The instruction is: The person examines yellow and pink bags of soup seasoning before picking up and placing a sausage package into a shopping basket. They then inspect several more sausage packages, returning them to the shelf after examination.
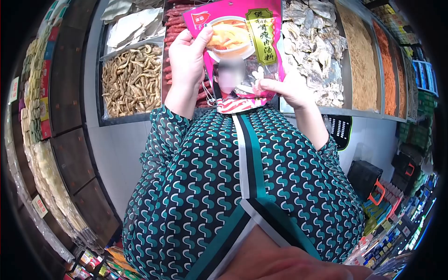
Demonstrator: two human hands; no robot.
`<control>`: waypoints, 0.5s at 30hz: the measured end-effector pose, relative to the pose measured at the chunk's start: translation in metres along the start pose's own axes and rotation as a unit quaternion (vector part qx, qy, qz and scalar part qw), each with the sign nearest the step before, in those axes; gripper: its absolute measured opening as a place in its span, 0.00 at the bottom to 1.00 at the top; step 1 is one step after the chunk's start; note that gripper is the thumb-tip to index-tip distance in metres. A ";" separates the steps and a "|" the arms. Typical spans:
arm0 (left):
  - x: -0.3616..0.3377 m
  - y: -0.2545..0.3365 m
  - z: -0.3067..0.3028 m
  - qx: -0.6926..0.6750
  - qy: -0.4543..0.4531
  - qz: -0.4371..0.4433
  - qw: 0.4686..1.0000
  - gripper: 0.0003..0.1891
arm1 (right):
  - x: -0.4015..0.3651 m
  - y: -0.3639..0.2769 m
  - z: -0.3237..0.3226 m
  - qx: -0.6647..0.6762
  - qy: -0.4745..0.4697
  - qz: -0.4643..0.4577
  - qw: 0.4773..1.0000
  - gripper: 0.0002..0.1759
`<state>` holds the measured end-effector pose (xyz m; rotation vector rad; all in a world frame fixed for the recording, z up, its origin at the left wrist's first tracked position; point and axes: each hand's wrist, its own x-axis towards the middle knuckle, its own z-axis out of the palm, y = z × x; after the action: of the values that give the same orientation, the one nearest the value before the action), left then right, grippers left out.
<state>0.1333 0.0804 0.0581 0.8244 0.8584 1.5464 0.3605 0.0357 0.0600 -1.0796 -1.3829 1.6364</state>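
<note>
A pink soup-ingredient packet, with a picture of a bowl of soup and dark Chinese characters on a yellow-green panel, is held up in front of my chest. My left hand is closed on its left edge, thumb on the front and fingers behind. Lower down on the other side, my right hand pinches the packet's edge between thumb and fingers. The lower part of the packet is a clear window with dark and pale contents. A red-and-white striped strip shows at its bottom end.
Behind the packet are trays of brown dried pieces, red sausages, flat greyish dried goods and tan shreds. Shelves of packaged goods stand at left. Black baskets with orange handles sit at right.
</note>
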 end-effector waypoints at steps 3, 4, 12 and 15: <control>-0.003 -0.005 -0.003 -0.010 0.025 -0.049 0.998 0.13 | 0.000 0.015 0.003 0.048 0.047 0.074 0.995 0.28; -0.006 -0.007 -0.004 -0.013 0.044 -0.078 0.996 0.14 | 0.001 0.016 0.006 0.102 0.065 0.042 0.992 0.27; -0.057 -0.020 -0.007 0.190 -0.144 -0.192 0.952 0.12 | 0.001 0.026 -0.001 0.179 0.168 -0.023 0.969 0.14; -0.055 -0.021 -0.023 0.220 -0.135 -0.265 0.929 0.11 | 0.000 0.026 -0.005 0.184 0.173 0.004 0.968 0.14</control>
<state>0.1306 0.0264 0.0260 0.9944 1.1273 0.7535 0.3651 0.0334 0.0344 -1.0828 -0.8127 1.5429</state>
